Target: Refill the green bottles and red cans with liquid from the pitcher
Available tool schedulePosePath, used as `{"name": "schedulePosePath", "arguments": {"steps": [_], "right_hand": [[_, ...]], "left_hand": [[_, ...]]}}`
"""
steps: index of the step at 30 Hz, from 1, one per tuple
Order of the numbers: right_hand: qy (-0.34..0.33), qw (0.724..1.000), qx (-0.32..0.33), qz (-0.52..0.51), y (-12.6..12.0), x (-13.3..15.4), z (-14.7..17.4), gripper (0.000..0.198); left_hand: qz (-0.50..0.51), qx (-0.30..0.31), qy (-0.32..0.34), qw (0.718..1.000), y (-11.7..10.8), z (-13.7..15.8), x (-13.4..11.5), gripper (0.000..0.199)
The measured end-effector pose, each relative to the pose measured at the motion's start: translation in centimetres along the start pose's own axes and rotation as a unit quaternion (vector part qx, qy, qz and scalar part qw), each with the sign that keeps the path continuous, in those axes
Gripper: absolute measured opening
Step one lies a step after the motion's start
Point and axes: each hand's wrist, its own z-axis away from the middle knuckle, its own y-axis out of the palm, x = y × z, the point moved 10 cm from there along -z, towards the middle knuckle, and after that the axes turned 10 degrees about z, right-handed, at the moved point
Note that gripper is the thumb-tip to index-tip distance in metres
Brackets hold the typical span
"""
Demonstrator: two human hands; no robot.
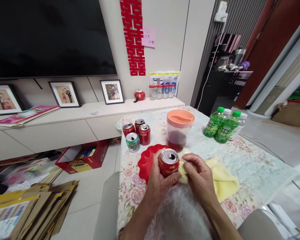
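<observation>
A: What do I have in my hands?

B: My left hand (160, 181) has its grip clamped on a red can (168, 162), held upright just above the near edge of the tabletop (252, 160). The can's top is open. My right hand (198, 176) has its grip together on a yellow cloth (221, 180), pressing a bunched part of it against the can's right side.

A: And where does the can sit among the rest?

B: It is in front of a red plate (146, 161), which lies on the floral covering. Just beyond is a clear jug (178, 131) with an orange lid and dark liquid in its lower part. To the far left stands a cluster of four cans (136, 133), three red and one green and white, all opened. At the far right stand green bottles (221, 125), well apart from my hands. The rest of the cloth trails off to the right on the tabletop.
</observation>
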Motion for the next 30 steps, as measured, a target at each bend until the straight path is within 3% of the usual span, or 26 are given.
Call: {"name": "schedulePosePath", "arguments": {"steps": [4,9,12,15,20,26,30], "right_hand": [[-0.067,0.998,0.014,0.013,-0.2,1.5,-0.2,0.019],[-0.089,0.994,0.026,0.049,-0.6,1.6,-1.1,0.028],[-0.078,0.993,0.041,0.082,-0.1,1.2,-1.2,0.030],[-0.067,0.991,0.043,0.106,0.3,0.9,-0.9,0.027],[-0.075,0.990,0.019,0.120,0.4,2.2,0.2,0.028],[-0.209,0.965,0.011,0.156,1.1,7.2,2.2,0.043],[-0.266,0.951,-0.007,0.159,1.5,8.2,2.9,0.040]], "left_hand": [[-0.014,0.036,-0.007,0.999,1.5,-0.1,-0.7,0.074],[-0.025,-0.007,-0.032,0.999,1.6,-0.2,-0.4,0.053],[-0.022,-0.027,-0.025,0.999,0.9,0.0,0.6,0.057],[-0.063,-0.007,0.017,0.998,0.6,0.3,0.8,0.065],[-0.062,-0.017,0.043,0.997,0.1,0.5,0.5,0.071],[-0.066,-0.043,0.031,0.996,-1.0,0.5,1.0,0.066],[-0.048,-0.051,0.000,0.998,-1.7,0.7,2.3,0.073]]}}
